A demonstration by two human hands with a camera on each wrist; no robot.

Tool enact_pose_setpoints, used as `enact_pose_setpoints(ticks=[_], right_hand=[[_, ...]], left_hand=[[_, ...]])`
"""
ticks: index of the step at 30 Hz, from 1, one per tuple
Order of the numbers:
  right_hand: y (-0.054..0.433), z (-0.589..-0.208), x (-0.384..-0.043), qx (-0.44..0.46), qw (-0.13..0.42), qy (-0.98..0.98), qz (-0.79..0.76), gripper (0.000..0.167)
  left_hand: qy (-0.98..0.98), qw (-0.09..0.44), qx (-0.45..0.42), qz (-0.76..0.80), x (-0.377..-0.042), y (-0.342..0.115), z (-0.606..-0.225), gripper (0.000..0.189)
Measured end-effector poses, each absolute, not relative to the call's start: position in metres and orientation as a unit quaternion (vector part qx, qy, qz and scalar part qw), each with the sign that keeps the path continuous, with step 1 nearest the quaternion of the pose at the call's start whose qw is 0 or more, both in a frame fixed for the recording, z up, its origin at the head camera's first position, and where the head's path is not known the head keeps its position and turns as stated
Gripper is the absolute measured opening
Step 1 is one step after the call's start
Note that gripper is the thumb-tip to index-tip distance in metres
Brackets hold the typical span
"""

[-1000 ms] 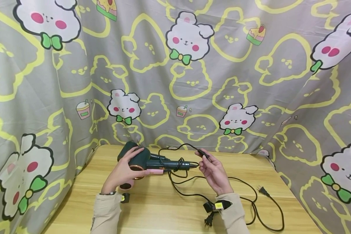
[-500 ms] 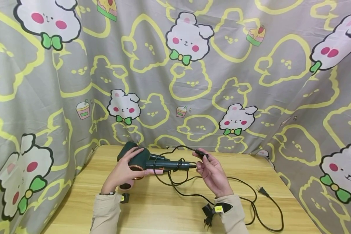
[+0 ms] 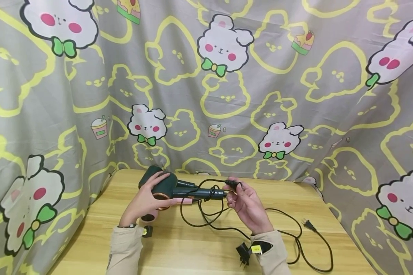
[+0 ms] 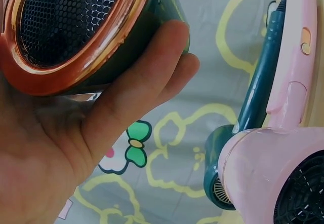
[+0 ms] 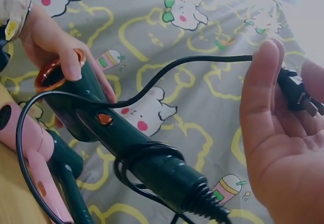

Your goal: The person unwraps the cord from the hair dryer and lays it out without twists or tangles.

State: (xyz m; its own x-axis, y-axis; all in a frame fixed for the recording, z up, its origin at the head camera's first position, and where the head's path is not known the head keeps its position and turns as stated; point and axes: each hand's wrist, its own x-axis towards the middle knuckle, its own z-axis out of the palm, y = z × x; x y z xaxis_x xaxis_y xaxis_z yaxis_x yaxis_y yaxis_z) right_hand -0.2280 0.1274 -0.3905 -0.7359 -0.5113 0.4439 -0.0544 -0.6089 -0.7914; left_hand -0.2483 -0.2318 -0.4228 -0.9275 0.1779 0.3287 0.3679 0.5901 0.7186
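Observation:
My left hand (image 3: 142,200) grips a dark green hair dryer (image 3: 208,194) round its head, with the copper-rimmed mesh end (image 4: 71,74) facing my palm in the left wrist view. Its handle points right, and black cord (image 5: 149,150) is wound round it close to the ribbed strain relief. My right hand (image 3: 249,208), right of the handle's end, pinches the two-pin plug (image 5: 293,89) between thumb and fingers. From the plug the cord (image 5: 182,61) runs left and hangs in a loose loop in front of the handle.
A pink hair dryer (image 4: 288,107) and a second green hair dryer (image 4: 258,77) lie on the wooden table (image 3: 192,252) beneath the held one. Black cord (image 3: 297,244) trails to the right, ending in a plug (image 3: 309,224). Patterned curtain (image 3: 179,95) surrounds the table.
My right hand has shifted slightly left and down with the plug. The loose cord loop has swung from behind the handle to in front and below it. My left hand stays put.

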Motion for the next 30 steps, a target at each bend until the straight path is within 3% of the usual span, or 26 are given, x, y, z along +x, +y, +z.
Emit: enact_pose_setpoints(ticks=[12, 16, 23, 30], right_hand=[[0.124, -0.386, -0.212, -0.295, 0.198, 0.511, -0.783, 0.028], [0.126, -0.385, -0.211, -0.282, 0.209, 0.559, -0.751, 0.031], [0.128, -0.386, -0.212, -0.230, 0.211, 0.685, -0.659, 0.040], [0.132, -0.387, -0.214, -0.208, 0.194, 0.768, -0.574, 0.033]], left_hand=[[-0.877, 0.108, -0.153, -0.442, -0.251, -0.232, -0.424, 0.090], [-0.876, 0.108, -0.150, -0.445, -0.249, -0.233, -0.425, 0.091], [-0.875, 0.106, -0.143, -0.451, -0.247, -0.234, -0.424, 0.092], [-0.872, 0.109, -0.146, -0.454, -0.246, -0.237, -0.421, 0.092]])
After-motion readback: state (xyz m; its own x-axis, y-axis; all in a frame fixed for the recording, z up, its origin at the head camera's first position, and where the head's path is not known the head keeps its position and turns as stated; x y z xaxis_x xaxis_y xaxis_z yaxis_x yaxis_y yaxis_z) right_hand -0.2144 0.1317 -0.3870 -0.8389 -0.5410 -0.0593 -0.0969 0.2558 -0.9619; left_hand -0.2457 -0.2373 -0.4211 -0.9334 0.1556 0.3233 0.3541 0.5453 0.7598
